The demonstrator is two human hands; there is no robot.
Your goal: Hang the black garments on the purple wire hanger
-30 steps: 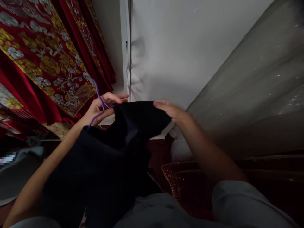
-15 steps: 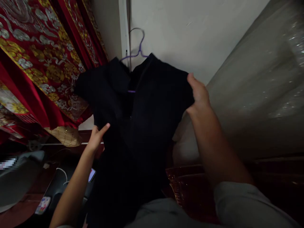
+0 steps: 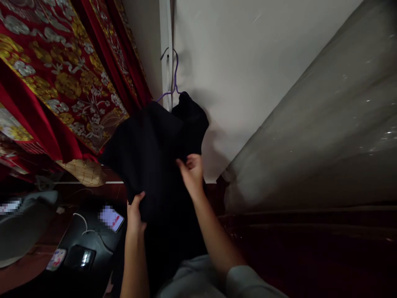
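Observation:
A dark short-sleeved garment [image 3: 155, 140], perhaps a dress, hangs on a purple wire hanger [image 3: 176, 78] in front of me. My left hand [image 3: 135, 213] grips the garment's left side, thumb on the front and the other fingers hidden behind the cloth. Against the front, right of the middle, is my right hand [image 3: 192, 171], its fingers curled and thumb stretched toward the cloth. Whether a fold is pinched there is too dark to make out. The lower part of the garment fades into shadow near my lap.
Red cloth with gold and silver embroidery [image 3: 68, 82] hangs at the left. Below it a black surface [image 3: 102, 258] bears a lit phone [image 3: 112, 218], a white cable [image 3: 85, 225] and a dark device [image 3: 80, 257]. Sparkly pale fabric [image 3: 297, 136] hangs at the right, beside a white wall [image 3: 235, 54].
My right hand has left the garment's right shoulder and come in to its front. The garment has turned and sits lower with its hanger. My left hand has dropped slightly, still holding the side.

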